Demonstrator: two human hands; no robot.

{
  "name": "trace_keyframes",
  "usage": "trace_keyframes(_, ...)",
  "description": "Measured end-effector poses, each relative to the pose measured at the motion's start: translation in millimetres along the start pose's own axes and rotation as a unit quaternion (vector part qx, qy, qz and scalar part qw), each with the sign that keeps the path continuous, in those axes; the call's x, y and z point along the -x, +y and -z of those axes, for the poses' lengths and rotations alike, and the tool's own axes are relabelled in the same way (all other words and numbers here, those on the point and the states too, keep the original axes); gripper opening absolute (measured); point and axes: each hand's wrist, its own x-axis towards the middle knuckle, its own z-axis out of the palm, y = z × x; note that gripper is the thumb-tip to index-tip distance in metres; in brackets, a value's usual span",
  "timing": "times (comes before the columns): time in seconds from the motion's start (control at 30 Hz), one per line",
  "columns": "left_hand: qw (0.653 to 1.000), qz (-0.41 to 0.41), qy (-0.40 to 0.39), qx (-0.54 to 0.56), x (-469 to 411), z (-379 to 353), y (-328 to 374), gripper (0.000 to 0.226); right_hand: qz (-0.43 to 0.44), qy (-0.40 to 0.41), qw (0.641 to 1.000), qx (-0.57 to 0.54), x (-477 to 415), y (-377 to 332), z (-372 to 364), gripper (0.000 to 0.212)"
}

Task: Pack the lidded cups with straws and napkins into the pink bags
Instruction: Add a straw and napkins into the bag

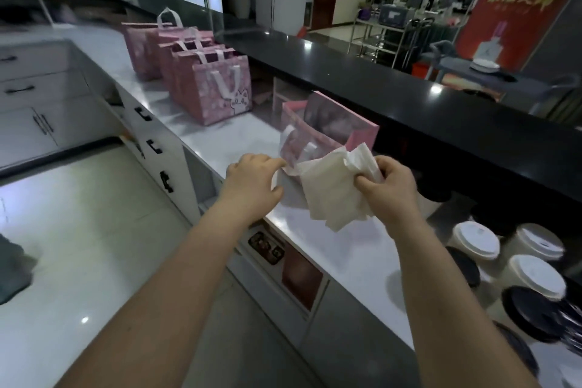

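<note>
right hand [387,189] pinches crumpled white napkins [330,195] | left hand [253,181] holds boxy pink bag [333,127] rim

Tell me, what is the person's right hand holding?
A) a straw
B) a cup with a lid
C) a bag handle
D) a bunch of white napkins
D: the right hand pinches a bunch of white napkins beside the open pink bag.

Looks like the service side of a drinks shop or café: long white stone-look work counter [220,145] under a raised glossy black serving ledge [409,98], white drawer fronts with black handles [157,135] below, white-lidded takeaway paper cups [475,238] clustered at right, pink cat-print tote bags [220,88] lined up, red banner with gold lettering [516,0] beyond.
</note>
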Motion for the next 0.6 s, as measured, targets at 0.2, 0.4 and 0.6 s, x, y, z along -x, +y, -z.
trace_keyframes(0.2, 0.999, -0.019, 0.037, -0.005, -67, 22, -33, 0.045, 0.037, 0.055, 0.998, -0.010, -73, -33, -16, 0.022)
trace_keyframes(0.4, 0.997, -0.059, 0.039, -0.015, -148, 20, -33, 0.048, 0.098, 0.087, 0.991, 0.016, -154, -29, -35, 0.018)
trace_keyframes(0.6, 0.996, -0.084, 0.000, -0.040, -238, -1, -37, 0.045, 0.091, 0.077, 0.988, 0.098, -222, 7, -62, 0.017)
